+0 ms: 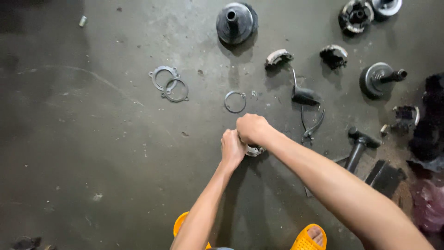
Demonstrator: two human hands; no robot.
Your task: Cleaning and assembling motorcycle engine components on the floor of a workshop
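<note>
Both my hands meet low over the dark concrete floor (92,153). My left hand (231,148) and my right hand (252,128) are closed together around a small round metal part (255,150); only its silvery rim shows below my right fist. The rest of that part is hidden by my fingers. A thin metal ring (235,102) lies on the floor just beyond my hands.
Two flat metal gaskets (169,84) lie at the left. A black cone-shaped part (236,22), two curved shoe pieces (278,57), pliers (312,125), a hammer (359,144) and round hub parts (380,78) are spread at the back and right. My yellow sandals (307,238) are at the bottom.
</note>
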